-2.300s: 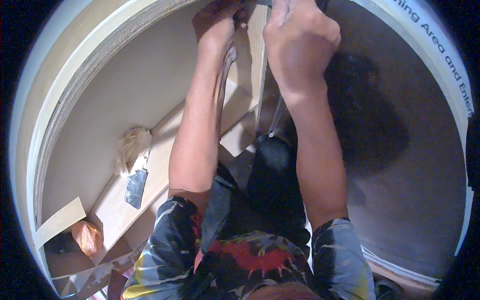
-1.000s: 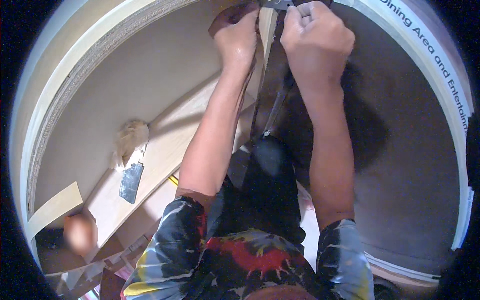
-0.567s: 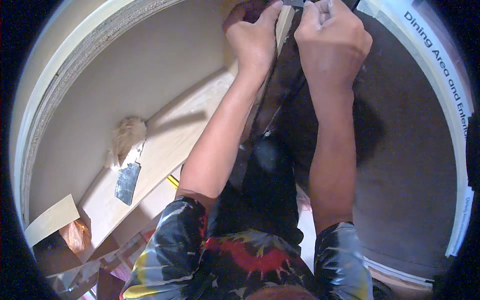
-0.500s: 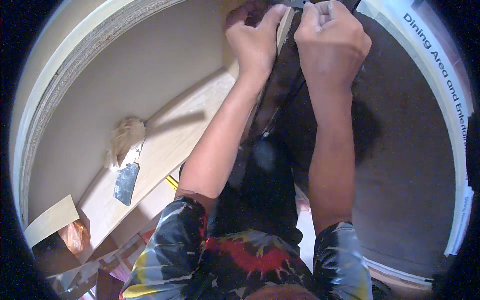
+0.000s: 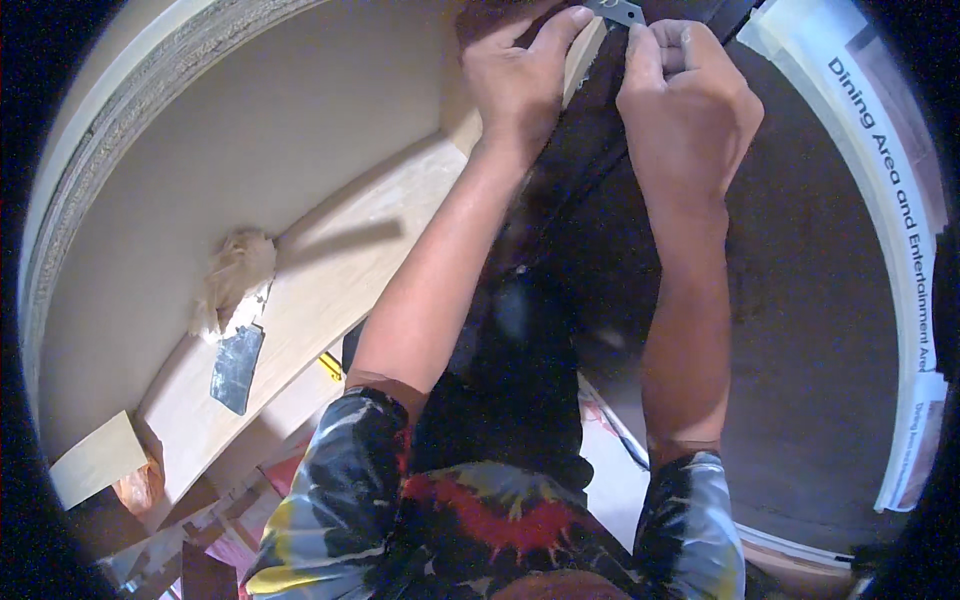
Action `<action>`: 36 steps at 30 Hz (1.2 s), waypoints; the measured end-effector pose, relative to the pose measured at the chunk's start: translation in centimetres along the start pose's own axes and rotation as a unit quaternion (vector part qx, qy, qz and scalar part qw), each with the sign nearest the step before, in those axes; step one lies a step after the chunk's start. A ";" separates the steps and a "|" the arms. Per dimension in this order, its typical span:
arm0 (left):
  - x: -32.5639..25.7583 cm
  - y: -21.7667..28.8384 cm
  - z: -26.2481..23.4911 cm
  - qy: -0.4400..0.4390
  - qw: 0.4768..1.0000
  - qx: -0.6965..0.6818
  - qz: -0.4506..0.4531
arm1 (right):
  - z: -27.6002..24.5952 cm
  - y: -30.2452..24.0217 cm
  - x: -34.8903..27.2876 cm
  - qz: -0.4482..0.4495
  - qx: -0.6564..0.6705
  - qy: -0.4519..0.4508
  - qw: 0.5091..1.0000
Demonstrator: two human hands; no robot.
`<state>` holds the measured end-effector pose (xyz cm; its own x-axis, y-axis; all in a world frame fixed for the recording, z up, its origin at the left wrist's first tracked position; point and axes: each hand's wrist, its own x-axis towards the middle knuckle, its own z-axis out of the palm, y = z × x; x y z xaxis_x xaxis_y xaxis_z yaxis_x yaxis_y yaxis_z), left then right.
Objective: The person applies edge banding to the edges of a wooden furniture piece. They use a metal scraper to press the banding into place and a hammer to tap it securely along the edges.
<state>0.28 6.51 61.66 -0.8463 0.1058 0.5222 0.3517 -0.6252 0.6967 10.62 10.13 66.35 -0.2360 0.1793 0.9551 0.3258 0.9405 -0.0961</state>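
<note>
At twelve o'clock, the left hand (image 5: pixel 520 75) lay with fingers spread flat across the dark brown wooden panel edge (image 5: pixel 570 170), holding nothing. Just beside it at one o'clock, the right hand (image 5: pixel 685 105) was curled narrow, fingertips pinched at a small silver metal bracket (image 5: pixel 617 11) on that edge. At nine o'clock, a flat metal scraper blade (image 5: pixel 237 368) rested on a pale wooden plank (image 5: pixel 340 290), touching crumpled beige paper (image 5: pixel 232 275).

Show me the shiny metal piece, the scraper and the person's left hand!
metal bracket (image 5: pixel 620 12): head view, on its flat silver plate.
scraper (image 5: pixel 237 367): head view, middle of its grey blade.
left hand (image 5: pixel 515 75): head view, back of the hand.
</note>
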 end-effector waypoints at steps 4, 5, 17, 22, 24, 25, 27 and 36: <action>-1.1 0.2 -0.2 -0.032 0.996 0.063 -0.048 | -1.4 -1.6 0.4 0.161 0.053 -0.042 0.985; -1.2 -0.7 -0.2 -0.025 0.985 0.146 0.090 | -1.8 -2.0 0.3 0.217 0.079 -0.051 0.972; -2.5 -2.1 0.4 -0.019 0.891 0.336 0.304 | -1.8 -0.5 0.5 0.224 0.212 0.009 0.951; -2.3 -1.1 -0.6 -0.066 0.898 0.346 0.262 | -1.6 -1.3 0.8 0.219 0.131 -0.010 0.967; -2.3 -1.2 -0.6 -0.069 0.905 0.324 0.266 | -1.4 -1.2 0.7 0.210 0.112 -0.001 0.971; -2.1 -1.5 -0.5 -0.070 0.907 0.302 0.285 | -1.2 -1.1 0.7 0.182 0.097 0.008 0.978; -2.1 -2.0 -0.4 -0.077 0.915 0.278 0.282 | -0.8 -0.8 0.9 0.125 0.066 0.028 0.990; -1.0 -4.4 -1.7 -0.062 0.853 0.384 0.348 | 0.7 0.3 0.2 0.136 0.153 -0.019 0.979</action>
<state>-1.10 7.86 57.28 -0.2943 0.0269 0.9553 0.9502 0.1151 0.2895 10.01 10.63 66.32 -0.2149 0.4408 0.8715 0.0937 0.8975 -0.4309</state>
